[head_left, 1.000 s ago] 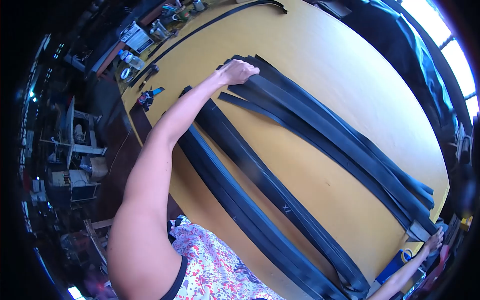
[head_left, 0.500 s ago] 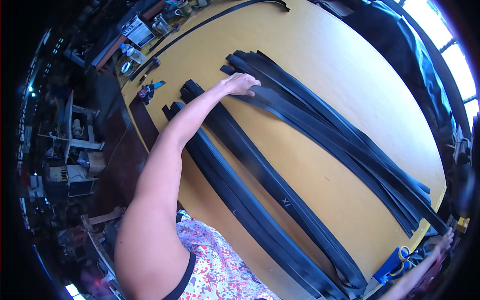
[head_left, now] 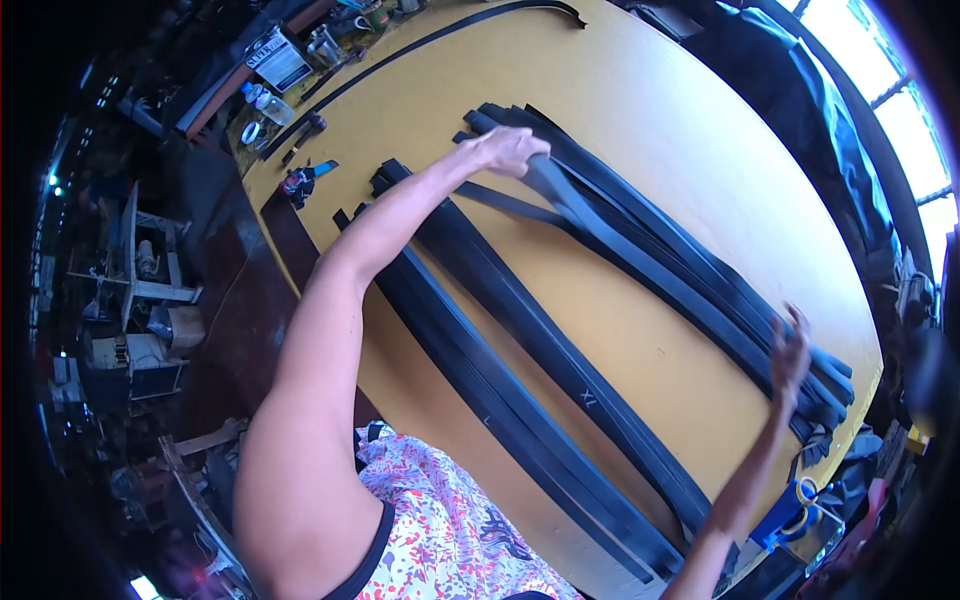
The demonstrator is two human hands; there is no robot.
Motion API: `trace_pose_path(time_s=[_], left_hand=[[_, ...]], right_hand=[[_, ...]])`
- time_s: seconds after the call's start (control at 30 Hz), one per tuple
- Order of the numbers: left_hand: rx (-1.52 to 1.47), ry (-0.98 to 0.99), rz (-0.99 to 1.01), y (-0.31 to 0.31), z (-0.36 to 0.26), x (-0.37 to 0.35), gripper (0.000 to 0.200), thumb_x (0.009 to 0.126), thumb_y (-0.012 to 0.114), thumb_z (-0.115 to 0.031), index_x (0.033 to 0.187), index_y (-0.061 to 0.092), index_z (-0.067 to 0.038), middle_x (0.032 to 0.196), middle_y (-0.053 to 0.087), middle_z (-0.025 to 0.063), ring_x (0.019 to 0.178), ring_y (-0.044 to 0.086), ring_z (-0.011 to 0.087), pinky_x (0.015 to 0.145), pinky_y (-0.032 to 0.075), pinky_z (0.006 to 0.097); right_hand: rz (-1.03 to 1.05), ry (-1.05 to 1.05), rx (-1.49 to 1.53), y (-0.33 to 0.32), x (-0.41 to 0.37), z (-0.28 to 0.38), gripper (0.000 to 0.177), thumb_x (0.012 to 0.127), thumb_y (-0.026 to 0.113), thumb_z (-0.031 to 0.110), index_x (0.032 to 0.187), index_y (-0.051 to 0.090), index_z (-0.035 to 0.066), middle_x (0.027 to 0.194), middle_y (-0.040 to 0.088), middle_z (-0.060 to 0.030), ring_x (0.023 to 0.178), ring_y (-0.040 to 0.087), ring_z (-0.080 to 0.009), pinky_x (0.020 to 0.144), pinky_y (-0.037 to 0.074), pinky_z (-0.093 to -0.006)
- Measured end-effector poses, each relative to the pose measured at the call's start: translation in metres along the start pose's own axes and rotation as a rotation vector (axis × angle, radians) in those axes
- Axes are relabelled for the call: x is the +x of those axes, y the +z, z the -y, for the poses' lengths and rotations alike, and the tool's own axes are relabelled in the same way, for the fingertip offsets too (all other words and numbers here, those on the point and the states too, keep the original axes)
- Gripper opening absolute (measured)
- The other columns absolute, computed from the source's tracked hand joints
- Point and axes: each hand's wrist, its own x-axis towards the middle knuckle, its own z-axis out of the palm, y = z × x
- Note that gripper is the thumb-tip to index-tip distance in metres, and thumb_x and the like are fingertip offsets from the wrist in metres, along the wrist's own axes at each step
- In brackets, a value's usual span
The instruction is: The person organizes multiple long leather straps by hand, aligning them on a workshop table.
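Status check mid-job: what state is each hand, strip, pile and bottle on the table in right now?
Left hand: closed on a strip
Held strip: curved, gripped near one end
Right hand: open, gripping nothing visible
Loose pile: fanned, ends uneven
XL-marked pile: laid lengthwise, strips bunched
L-marked pile: laid lengthwise, strips bunched
Long single strip: lying curved
Clear bottle: too small to tell whether capped

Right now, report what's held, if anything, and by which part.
The left hand grips one black strip by its left end; the right hand looks open, holding nothing visible.
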Motion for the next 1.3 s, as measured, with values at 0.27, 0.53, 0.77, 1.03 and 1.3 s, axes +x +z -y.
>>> trace_pose_path(time_s=[0.27, 0.53, 0.77, 1.03, 1.3], left_hand=[[0.028, 0.116, 0.053, -0.101, -0.059, 0.004, 0.049, 0.068, 0.084, -0.038, 0.098, 0.065, -0.005, 0.089, 0.068, 0.0181, 0.09, 0.066, 0.0375, 0.079, 0.052, 0.0469], [0.042, 0.01, 0.082, 0.045, 0.022, -0.054, 0.043, 0.07, 0.085, -0.028, 0.095, 0.059, -0.005, 0.087, 0.068, 0.0172, 0.09, 0.066, 0.036, 0.076, 0.055, 0.047], [-0.03, 0.012, -0.101, 0.077, 0.031, -0.063, 0.041, 0.075, 0.082, -0.026, 0.104, 0.061, -0.006, 0.09, 0.067, 0.0144, 0.092, 0.065, 0.0344, 0.08, 0.054, 0.0452], [-0.059, 0.073, -0.066, 0.05, 0.036, -0.039, 0.028, 0.079, 0.068, -0.01, 0.106, 0.059, -0.009, 0.091, 0.065, 0.0184, 0.096, 0.063, 0.0356, 0.082, 0.053, 0.0462], [0.193, 0.222, -0.186, 0.042, 0.041, 0.007, 0.04, 0.07, 0.082, -0.022, 0.104, 0.065, -0.009, 0.095, 0.067, 0.0076, 0.102, 0.06, 0.0276, 0.083, 0.052, 0.0413]], right_hand=[[0.19, -0.47, 0.419, 0.136, 0.036, 0.26, 0.086, 0.068, 0.087, 0.029, 0.14, 0.045, 0.008, 0.133, 0.055, -0.0199, 0.123, 0.052, -0.0371, 0.105, 0.042, -0.0436], [0.365, -0.533, 0.106, 0.221, 0.025, 0.273, 0.03, 0.081, 0.073, 0.021, 0.102, 0.059, 0.004, 0.098, 0.064, -0.0148, 0.091, 0.065, -0.036, 0.075, 0.054, -0.0449], [0.421, -0.415, 0.041, 0.24, 0.017, 0.281, 0.05, 0.076, 0.081, 0.034, 0.11, 0.06, 0.005, 0.102, 0.061, -0.0123, 0.097, 0.063, -0.0325, 0.081, 0.053, -0.0422], [0.292, -0.416, 0.256, 0.225, 0.027, 0.283, 0.036, 0.076, 0.073, 0.019, 0.105, 0.056, 0.008, 0.103, 0.061, -0.0128, 0.102, 0.06, -0.0326, 0.082, 0.052, -0.0432], [0.147, -0.359, -0.044, 0.239, 0.046, 0.281, 0.032, 0.079, 0.07, 0.012, 0.108, 0.059, 0.005, 0.104, 0.058, -0.0146, 0.1, 0.059, -0.0314, 0.08, 0.053, -0.0417]])
